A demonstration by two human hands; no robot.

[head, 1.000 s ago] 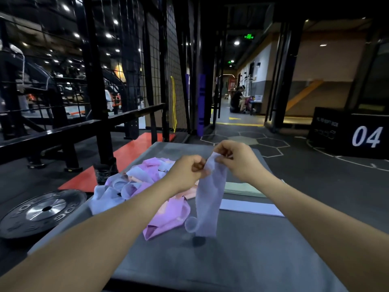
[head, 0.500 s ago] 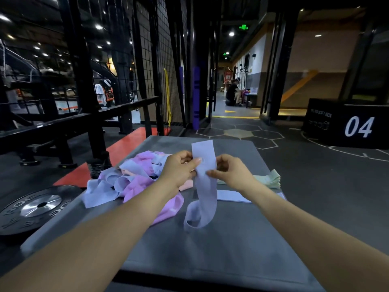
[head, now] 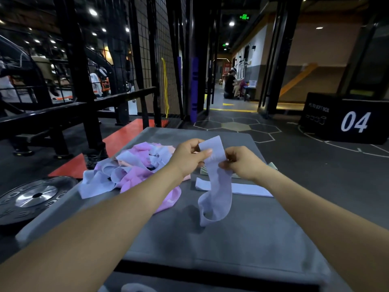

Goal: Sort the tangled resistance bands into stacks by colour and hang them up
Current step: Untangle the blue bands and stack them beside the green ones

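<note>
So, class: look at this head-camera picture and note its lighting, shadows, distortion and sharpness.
Head view: dim hall lit by small ceiling spots; the lavender fabric band pinched by both hands casts a soft shadow on the grey padded platform; wide-angle lens bows the black cage uprights and stretches the forearms; glare on the steel-hubbed weight plate; far corridor soft.

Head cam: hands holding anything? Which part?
Both hands, left and right, pinch one lavender band near its upper end; the rest hangs in a loop over the mat.
</note>
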